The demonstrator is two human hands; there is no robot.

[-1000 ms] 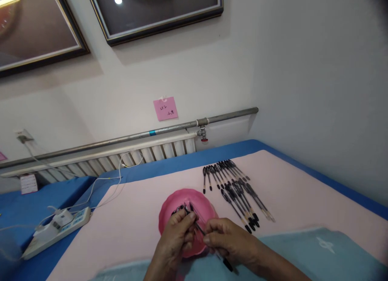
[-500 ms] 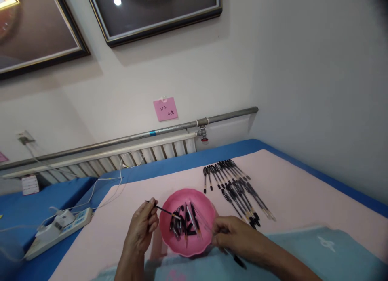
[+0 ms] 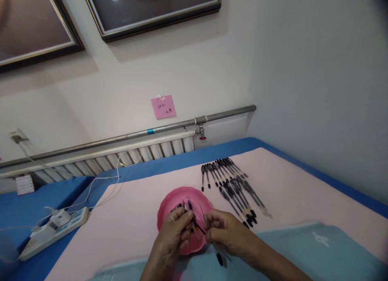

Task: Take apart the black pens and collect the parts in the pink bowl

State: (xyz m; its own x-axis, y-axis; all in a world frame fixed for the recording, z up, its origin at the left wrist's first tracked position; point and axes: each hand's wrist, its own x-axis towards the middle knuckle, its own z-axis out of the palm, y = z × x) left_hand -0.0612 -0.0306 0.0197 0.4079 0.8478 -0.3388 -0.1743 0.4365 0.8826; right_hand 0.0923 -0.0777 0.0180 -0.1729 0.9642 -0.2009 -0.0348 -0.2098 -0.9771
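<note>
Over the pink bowl, my left hand pinches a thin black pen refill, which slants down toward the right hand. My right hand is closed around a clear pen barrel with a black-tipped end that sticks out below the fingers. The two hands are close together, with the refill's lower end near the right fingers. I cannot tell whether the refill touches the barrel. Pen parts lie in the bowl, largely covered by my left hand.
Capped pens and pen bodies lie in two groups, a back row and a nearer pile, on the pink sheet. A blue-green cloth runs along the front. A power strip with cables sits at the left.
My left hand has moved right across the bowl, bringing the refill up to my right hand. My right hand has shifted slightly left, still gripping the barrel.
</note>
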